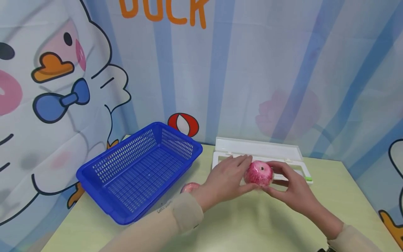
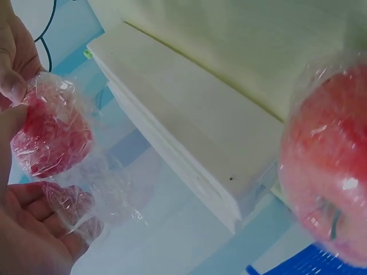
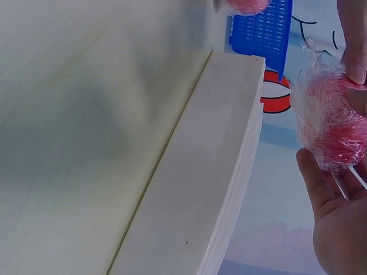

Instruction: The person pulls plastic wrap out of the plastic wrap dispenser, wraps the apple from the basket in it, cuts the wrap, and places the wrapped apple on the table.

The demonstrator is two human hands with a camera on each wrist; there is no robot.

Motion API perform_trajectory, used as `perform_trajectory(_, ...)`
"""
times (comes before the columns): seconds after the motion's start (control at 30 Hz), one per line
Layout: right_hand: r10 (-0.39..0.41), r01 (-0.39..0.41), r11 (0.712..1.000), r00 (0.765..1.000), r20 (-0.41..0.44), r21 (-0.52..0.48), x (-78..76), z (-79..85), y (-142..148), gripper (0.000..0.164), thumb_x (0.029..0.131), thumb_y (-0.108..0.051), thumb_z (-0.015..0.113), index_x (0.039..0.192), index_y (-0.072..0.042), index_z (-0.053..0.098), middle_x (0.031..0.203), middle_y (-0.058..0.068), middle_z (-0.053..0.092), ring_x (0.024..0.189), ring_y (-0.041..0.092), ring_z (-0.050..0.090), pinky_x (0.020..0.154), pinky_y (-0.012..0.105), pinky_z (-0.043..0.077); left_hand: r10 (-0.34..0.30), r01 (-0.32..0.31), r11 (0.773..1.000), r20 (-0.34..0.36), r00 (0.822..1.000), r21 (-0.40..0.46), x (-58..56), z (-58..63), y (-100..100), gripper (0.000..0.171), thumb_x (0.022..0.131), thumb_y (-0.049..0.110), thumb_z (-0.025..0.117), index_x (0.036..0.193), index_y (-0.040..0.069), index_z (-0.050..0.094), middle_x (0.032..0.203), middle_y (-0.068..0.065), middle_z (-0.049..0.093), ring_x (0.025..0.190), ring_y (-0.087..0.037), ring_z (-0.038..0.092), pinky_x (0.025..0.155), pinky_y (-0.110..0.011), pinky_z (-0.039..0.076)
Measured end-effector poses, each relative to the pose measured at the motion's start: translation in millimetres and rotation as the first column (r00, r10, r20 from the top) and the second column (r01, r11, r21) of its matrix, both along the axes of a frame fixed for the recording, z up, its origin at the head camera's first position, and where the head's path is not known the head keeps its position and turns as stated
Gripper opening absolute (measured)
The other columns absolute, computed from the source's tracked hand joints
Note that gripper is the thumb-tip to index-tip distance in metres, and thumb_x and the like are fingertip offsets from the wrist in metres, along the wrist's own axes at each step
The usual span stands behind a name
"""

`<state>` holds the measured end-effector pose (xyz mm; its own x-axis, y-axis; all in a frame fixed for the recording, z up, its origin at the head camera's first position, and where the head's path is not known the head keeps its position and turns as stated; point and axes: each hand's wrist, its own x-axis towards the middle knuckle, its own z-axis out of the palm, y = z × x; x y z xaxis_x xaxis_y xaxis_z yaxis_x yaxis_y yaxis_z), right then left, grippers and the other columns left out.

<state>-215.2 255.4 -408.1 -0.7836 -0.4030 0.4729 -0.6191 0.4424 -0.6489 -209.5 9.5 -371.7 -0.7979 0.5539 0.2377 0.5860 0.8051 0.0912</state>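
A pinkish-red apple (image 1: 259,173) in clear plastic film is held between both hands above the table. My left hand (image 1: 228,176) holds its left side, fingers at the back and thumb at the lower front. On the other side my right hand (image 1: 296,189) grips it with bent fingers, its thumb near the left one. Loose crinkled film (image 2: 114,195) hangs off the apple in the left wrist view. A second film-wrapped apple (image 2: 332,166) rests on the table, partly hidden by the left forearm in the head view.
A long white box (image 1: 258,147) with a raised lid stands behind the hands, near the table's back edge. To the left lies a blue perforated basket (image 1: 141,171). The pale yellow table (image 1: 252,224) borders a printed cartoon curtain (image 1: 245,70).
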Motion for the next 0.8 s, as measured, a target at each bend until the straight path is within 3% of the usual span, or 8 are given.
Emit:
perform_trajectory(0.13, 0.002, -0.002, 1.000, 1.000, -0.006, -0.008, 0.3, 1.1, -0.3, 0.072, 0.083, -0.002, 0.091, 0.146, -0.006, 0.057, 0.138, 0.015, 0.067, 0.120, -0.011, 0.058, 0.085, 0.018, 0.059, -0.002, -0.005, 0.992, 0.057, 0.998, 0.124, 4.1, -6.7, -0.4, 0.087, 0.101, 0.063, 0.064, 0.166, 0.012, 0.037, 0.164, -0.003, 0.050, 0.146, -0.022, 0.054, 0.118, -0.039, 0.046)
perform_trajectory(0.37, -0.007, 0.007, 1.000, 1.000, -0.020, -0.014, -0.3, 4.0, -2.2, 0.072, 0.083, -0.002, 0.091, 0.146, -0.006, 0.057, 0.138, 0.016, 0.067, 0.120, -0.013, 0.057, 0.085, 0.017, 0.058, -0.020, -0.053, 0.942, 0.214, 0.977, 0.331, 8.2, -12.7, 2.0, 0.087, 0.104, 0.059, 0.062, 0.170, 0.014, 0.028, 0.169, -0.001, 0.043, 0.152, -0.021, 0.046, 0.118, -0.045, 0.046)
perform_trajectory(0.7, -0.026, 0.026, 1.000, 1.000, -0.015, -0.003, 0.5, 4.8, -2.9, 0.071, 0.083, -0.003, 0.091, 0.146, -0.006, 0.057, 0.139, 0.016, 0.067, 0.121, -0.014, 0.055, 0.085, 0.017, 0.058, -0.046, -0.120, 0.861, 0.310, 0.950, 0.494, 11.7, -21.7, 8.7, 0.081, 0.105, 0.046, 0.067, 0.170, 0.016, 0.030, 0.171, 0.000, 0.040, 0.155, -0.020, 0.041, 0.122, -0.041, 0.041)
perform_trajectory(0.8, -0.025, 0.026, 1.000, 1.000, -0.012, 0.008, 0.2, 5.4, -3.5, 0.071, 0.084, -0.005, 0.091, 0.147, -0.006, 0.057, 0.140, 0.016, 0.066, 0.121, -0.013, 0.055, 0.086, 0.021, 0.060, -0.045, -0.128, 0.852, 0.315, 0.948, 0.508, 11.2, -22.7, 8.7, 0.080, 0.105, 0.045, 0.067, 0.170, 0.015, 0.030, 0.170, 0.001, 0.040, 0.155, -0.019, 0.041, 0.122, -0.040, 0.041)
